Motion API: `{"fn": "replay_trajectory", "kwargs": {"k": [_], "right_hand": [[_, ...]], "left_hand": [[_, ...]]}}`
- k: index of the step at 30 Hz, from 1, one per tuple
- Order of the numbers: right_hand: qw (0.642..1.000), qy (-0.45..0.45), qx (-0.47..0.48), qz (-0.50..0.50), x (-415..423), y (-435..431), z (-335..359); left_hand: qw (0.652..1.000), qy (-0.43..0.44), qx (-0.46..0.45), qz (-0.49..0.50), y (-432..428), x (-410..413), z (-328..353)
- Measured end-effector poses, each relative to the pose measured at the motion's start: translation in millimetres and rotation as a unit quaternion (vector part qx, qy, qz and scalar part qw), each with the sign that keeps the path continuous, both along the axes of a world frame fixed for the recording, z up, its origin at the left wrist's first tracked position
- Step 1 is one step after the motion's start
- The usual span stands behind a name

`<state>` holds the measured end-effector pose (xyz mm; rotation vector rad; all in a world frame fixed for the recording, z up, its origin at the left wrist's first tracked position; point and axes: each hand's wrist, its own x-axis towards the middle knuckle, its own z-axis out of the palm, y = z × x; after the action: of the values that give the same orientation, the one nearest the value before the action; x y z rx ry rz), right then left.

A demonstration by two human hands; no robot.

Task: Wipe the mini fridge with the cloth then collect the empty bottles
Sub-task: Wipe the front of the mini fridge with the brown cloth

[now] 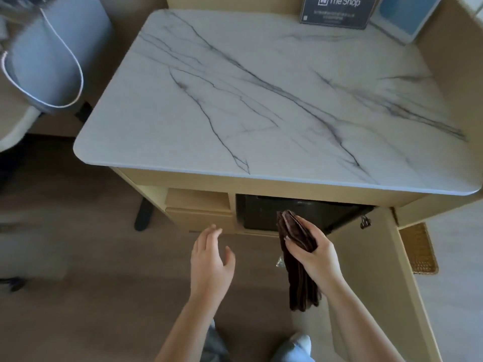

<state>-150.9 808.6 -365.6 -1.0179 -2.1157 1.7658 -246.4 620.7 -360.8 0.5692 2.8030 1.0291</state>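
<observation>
A black mini fridge (300, 210) sits in a recess under the marble counter (261, 100), and only its top front part shows. My right hand (313, 254) grips a folded dark brown cloth (298, 273), whose upper end reaches the fridge front while the rest hangs down. My left hand (211, 259) hovers open to the left, below the wooden drawer, holding nothing. A small crinkled clear thing (280, 262) shows on the floor behind the cloth; I cannot tell what it is. No bottles are plainly visible.
The cabinet door (371, 270) stands swung open at the right with a hinge (364, 222) near its top. A wooden drawer unit (201, 212) is left of the fridge. A sign (337, 9) stands on the counter's back. A grey chair (49, 64) is at the left, a woven mat (418, 249) at the right.
</observation>
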Motion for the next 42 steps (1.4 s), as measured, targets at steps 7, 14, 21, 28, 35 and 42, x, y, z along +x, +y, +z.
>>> {"fn": "replay_trajectory", "kwargs": {"k": [7, 14, 21, 28, 35, 42], "right_hand": [[1.0, 0.029, -0.002, 0.01, -1.0, 40.3, -58.5], [0.996, 0.082, 0.031, 0.029, -11.7, 68.2, -148.0], [0.984, 0.173, 0.025, -0.037, -33.4, 76.1, -252.5], [0.96, 0.245, 0.078, -0.113, -58.3, 76.0, -337.4], [0.902, 0.339, 0.193, -0.187, -82.2, 83.0, -385.9], [0.853, 0.401, 0.26, -0.21, -90.8, 95.2, -395.7]], "left_hand": [[0.999, -0.001, 0.01, 0.031, 38.8, -4.3, -56.4], [0.998, 0.035, 0.048, 0.015, 77.0, -32.4, -147.5], [0.987, 0.149, 0.049, 0.018, 96.3, -67.1, -242.8], [0.953, 0.288, 0.087, 0.021, 116.2, -82.7, -319.0], [0.906, 0.381, 0.182, -0.004, 156.4, -88.5, -360.0], [0.874, 0.421, 0.237, 0.042, 194.0, -97.4, -363.8]]}}
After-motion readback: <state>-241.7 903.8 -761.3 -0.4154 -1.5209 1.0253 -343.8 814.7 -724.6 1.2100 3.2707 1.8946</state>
